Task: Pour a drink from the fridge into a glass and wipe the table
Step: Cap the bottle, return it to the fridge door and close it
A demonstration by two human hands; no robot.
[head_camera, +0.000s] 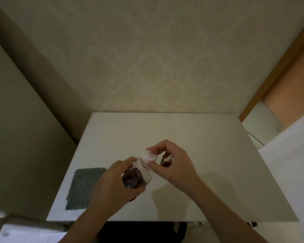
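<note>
A clear plastic bottle [138, 175] with dark red drink is held above the white table [209, 155], near its front middle. My left hand [112, 183] wraps around the bottle's body. My right hand [172, 163] pinches the white cap [149, 156] on the bottle's neck with thumb and fingers. Behind my right hand stands a small glass [165, 163] holding some dark red drink; most of it is hidden by my fingers. A grey cloth [82, 187] lies flat on the table's left front part.
The table stands against a patterned wall. A doorway with a wooden frame [277, 71] is at the right. A white surface [291, 163] borders the table on the right, and a dark cable [254, 137] runs between them.
</note>
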